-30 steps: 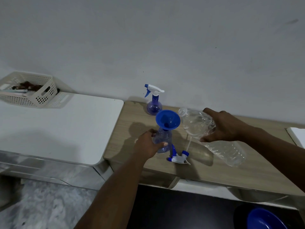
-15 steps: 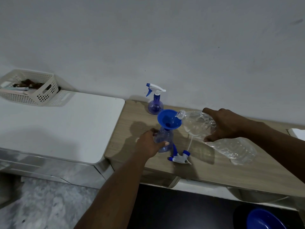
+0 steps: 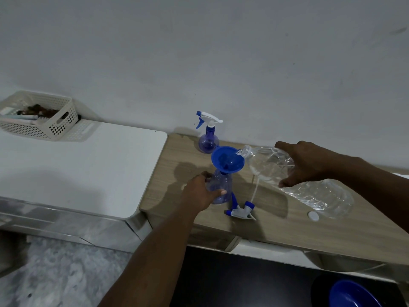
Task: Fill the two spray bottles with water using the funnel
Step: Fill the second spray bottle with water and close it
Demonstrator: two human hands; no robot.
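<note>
A blue funnel sits in the neck of an open purple spray bottle on the wooden table. My left hand grips that bottle's body. My right hand holds a large clear water bottle, tilted with its mouth over the funnel's rim. The removed spray head with its tube lies on the table just right of the bottle. A second purple spray bottle, spray head on, stands by the wall behind.
A white bottle cap lies on the table under the water bottle. A white surface to the left carries a cream basket with items. A blue bowl is at the lower right below the table.
My right hand has tipped the water bottle further, raising its base and bringing its mouth over the funnel. My left hand has stayed on the spray bottle.
</note>
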